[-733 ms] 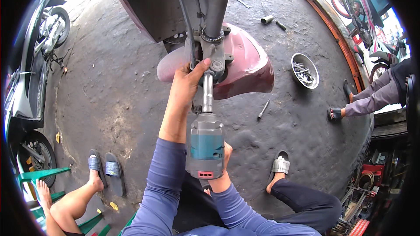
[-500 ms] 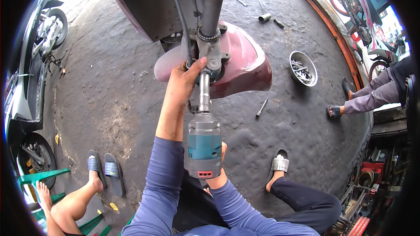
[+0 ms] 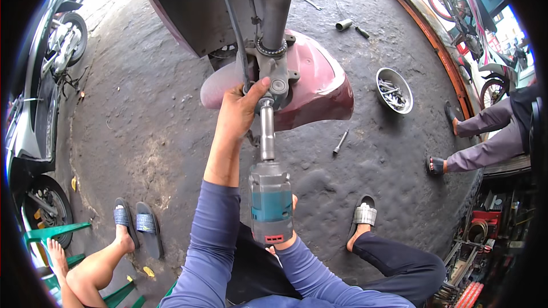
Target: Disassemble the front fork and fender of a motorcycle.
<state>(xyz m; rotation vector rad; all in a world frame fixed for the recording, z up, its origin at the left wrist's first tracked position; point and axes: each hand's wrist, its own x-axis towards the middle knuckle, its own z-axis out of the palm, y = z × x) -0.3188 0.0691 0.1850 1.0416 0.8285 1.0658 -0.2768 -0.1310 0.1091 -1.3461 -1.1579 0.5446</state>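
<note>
Two bare hands meet at a stout teal-and-grey power wrench [image 3: 271, 205], held below the front end of a motorbike, its long silver cylindrical socket [image 3: 267, 134] pointing up to a grey metal fork bracket [image 3: 275, 68]. The right hand [image 3: 287, 242] is wrapped around the wrench from the right, mostly hidden beneath the tool's body. The left hand [image 3: 240, 108] is curled beside the socket's far end, thumb laid across toward the bracket; I cannot tell what its hidden fingers grip. A thin black cable [image 3: 233, 23] runs down to that hand, left of a thick dark steering tube [image 3: 278, 11]. Around the bracket spreads a glossy maroon fender [image 3: 322, 80]. On the rough dark-grey floor [image 3: 148, 97], a slim steel tool [image 3: 341, 142] lies near a round silver metal bowl [image 3: 390, 75] holding shiny metal pieces [image 3: 394, 96]. Farther up, a hollow grey cylinder [image 3: 344, 24] lies near a dark-handled tool [image 3: 361, 32]. At right is another person in grey trousers [image 3: 485, 154].
</note>
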